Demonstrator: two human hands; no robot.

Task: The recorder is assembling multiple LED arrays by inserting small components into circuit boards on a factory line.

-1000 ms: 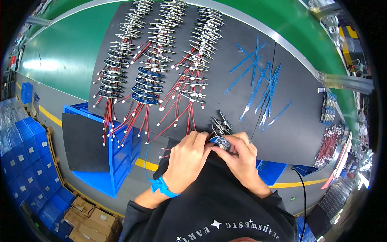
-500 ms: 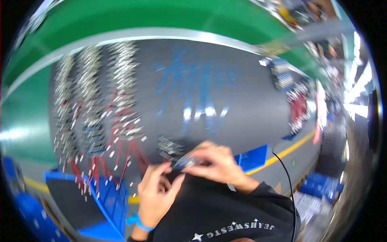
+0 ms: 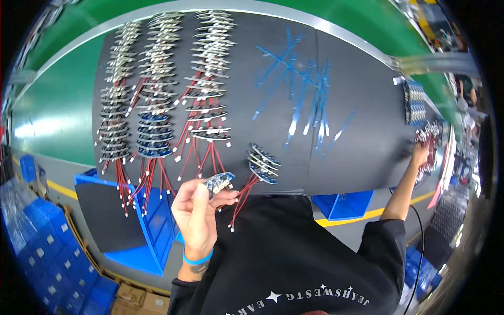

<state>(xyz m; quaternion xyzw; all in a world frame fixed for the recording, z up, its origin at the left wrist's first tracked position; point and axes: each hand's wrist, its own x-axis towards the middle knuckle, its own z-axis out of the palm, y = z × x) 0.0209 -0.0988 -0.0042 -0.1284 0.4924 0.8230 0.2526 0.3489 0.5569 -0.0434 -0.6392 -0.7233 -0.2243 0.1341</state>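
My left hand [image 3: 195,218] is closed on a small curved blue circuit board [image 3: 219,182], pinched between thumb and fingers above the near edge of the dark mat [image 3: 357,142]. Beside it on the mat lies a short stack of similar boards [image 3: 264,164] with red wires trailing toward me. Far to the right, my right hand [image 3: 419,154] reaches to a pile of red wire leads with white connectors [image 3: 430,132]. Its fingers are partly hidden there, so whether they grip a lead is unclear. A block of boards [image 3: 415,102] lies just beyond that pile.
Three long columns of overlapping boards [image 3: 212,50] with red wires cover the mat's left side. Thin blue strips [image 3: 319,100] lie scattered in the middle. Blue bins [image 3: 344,203] stand below the near edge, and a black cable [image 3: 421,231] hangs at right.
My hands were together at the near edge around a board. Now the right hand has moved far right to the wire pile, while the left keeps a board. The view has shifted.
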